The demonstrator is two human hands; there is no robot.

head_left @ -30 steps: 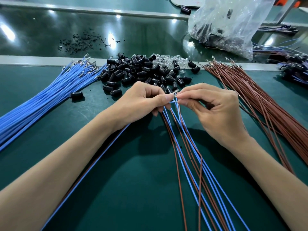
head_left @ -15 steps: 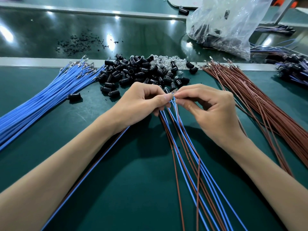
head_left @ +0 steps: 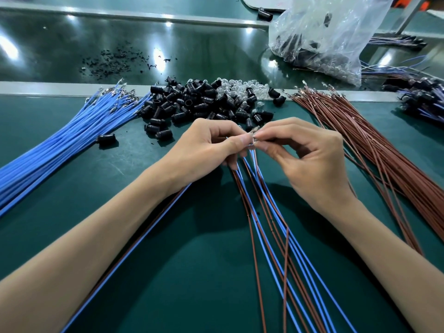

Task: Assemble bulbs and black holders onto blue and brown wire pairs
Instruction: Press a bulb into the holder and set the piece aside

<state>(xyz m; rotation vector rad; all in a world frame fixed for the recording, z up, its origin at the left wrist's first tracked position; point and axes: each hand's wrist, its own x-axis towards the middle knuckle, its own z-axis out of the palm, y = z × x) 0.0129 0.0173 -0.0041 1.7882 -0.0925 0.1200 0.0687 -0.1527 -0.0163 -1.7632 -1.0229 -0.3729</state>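
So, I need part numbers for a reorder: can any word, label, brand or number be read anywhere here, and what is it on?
None: no text can be read in this view.
The clear plastic bag, the black holders, the blue wires and the brown wires show no print that can be made out.

green table [head_left: 204,284] | blue wires [head_left: 60,145] | black holders [head_left: 187,104] | bulbs [head_left: 240,86] | brown wires [head_left: 384,150] | wire pairs [head_left: 265,257]

free: mat [head_left: 72,205] near-left | blocked: holder pile [head_left: 192,104] ahead, brown wires [head_left: 384,152] right
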